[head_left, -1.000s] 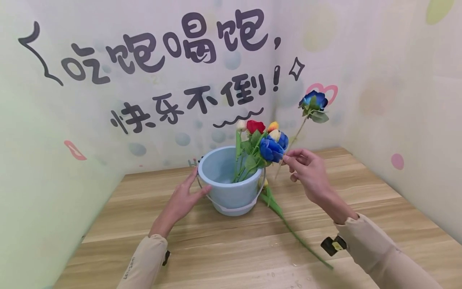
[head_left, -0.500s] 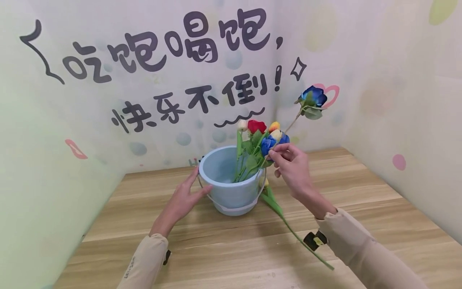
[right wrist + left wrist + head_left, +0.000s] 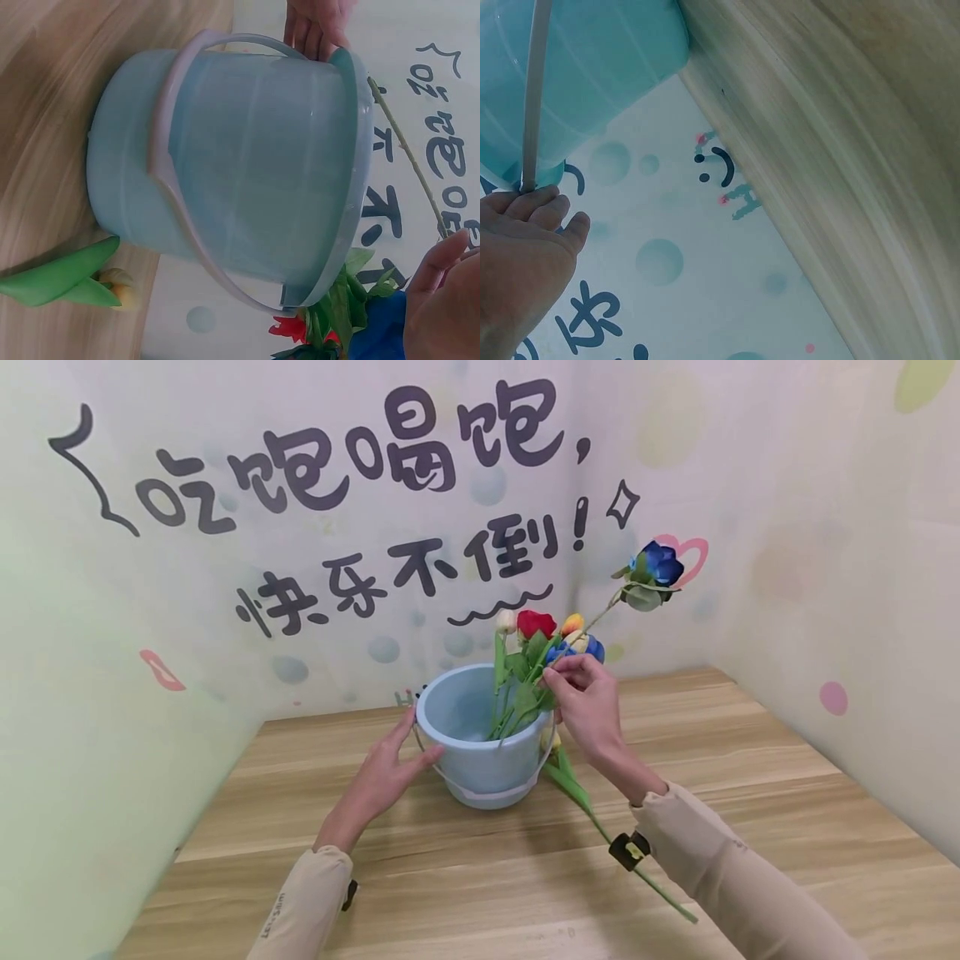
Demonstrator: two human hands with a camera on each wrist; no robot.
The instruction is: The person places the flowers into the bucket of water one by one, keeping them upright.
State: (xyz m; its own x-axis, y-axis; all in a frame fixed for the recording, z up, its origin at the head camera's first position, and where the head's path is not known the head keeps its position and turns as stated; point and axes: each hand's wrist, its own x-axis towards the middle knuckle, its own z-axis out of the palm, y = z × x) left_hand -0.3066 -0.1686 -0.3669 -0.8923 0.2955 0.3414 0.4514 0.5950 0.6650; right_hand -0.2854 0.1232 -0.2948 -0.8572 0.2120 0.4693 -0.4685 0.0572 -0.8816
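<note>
My right hand (image 3: 592, 710) pinches the thin stem of a long blue rose (image 3: 656, 564), whose bloom leans up to the right. In the right wrist view the stem (image 3: 409, 154) slants from the fingers to the mouth of a light blue bucket (image 3: 487, 768). My left hand (image 3: 382, 781) rests against the bucket's left side, fingers and thumb extended and spread at the rim. In the bucket stand a red flower (image 3: 536, 624), a white tulip (image 3: 506, 622), a yellow-orange bloom (image 3: 573, 625) and another blue bloom (image 3: 595, 648), partly hidden by my right hand.
A yellow tulip (image 3: 551, 742) with a long green stem (image 3: 573, 789) lies on the wooden table (image 3: 450, 877) right of the bucket, passing under my right forearm. The bucket's handle (image 3: 161, 139) hangs down in front. Printed walls (image 3: 337, 610) stand close behind and at both sides.
My right hand has moved left with the blue rose, bringing its stem from beside the bucket to over the bucket's mouth. The flower now tilts more to the right. My left hand stays put.
</note>
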